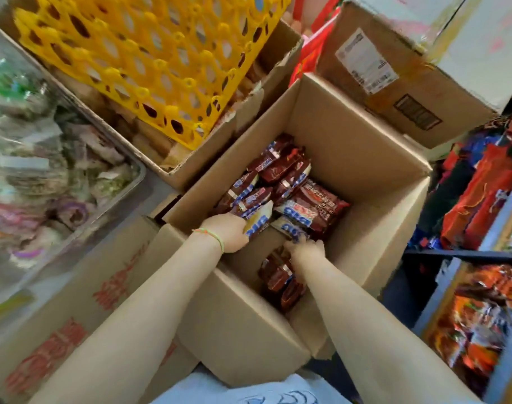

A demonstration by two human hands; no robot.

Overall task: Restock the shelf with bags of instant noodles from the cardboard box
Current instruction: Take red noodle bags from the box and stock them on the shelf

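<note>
The left hand [230,232] reaches into the open brown cardboard box [365,158], its fingers curled round the near end of a dark red and blue instant noodle bag [256,220] with a white end panel, close to the box's left wall. A thin green and orange string bracelet [211,235] circles that wrist. The right hand [305,249] is just beside it, lower in the box, fingers closed on the bottom edge of another bag [292,228] of the same kind; how firmly it grips is blurred.

More of these bags [281,170] lie piled against the left and far side of the box floor, and a few [281,282] stand against the near wall under the right forearm. The right half of the box floor is bare cardboard, leaving room beside the pile. All four flaps stand open, the near one folded outward toward the person.

Beyond the box's left edge sits another cardboard box holding a yellow plastic lattice tray [144,56]. To the far right a sealed brown carton with a white label [394,83] touches the far corner. Left of the near flap is a carton printed with red characters [74,330], and past it a clear tub of wrapped goods [45,158]. Along the right edge, a blue-grey metal shelf [508,217] holds orange and red packets [479,316].
</note>
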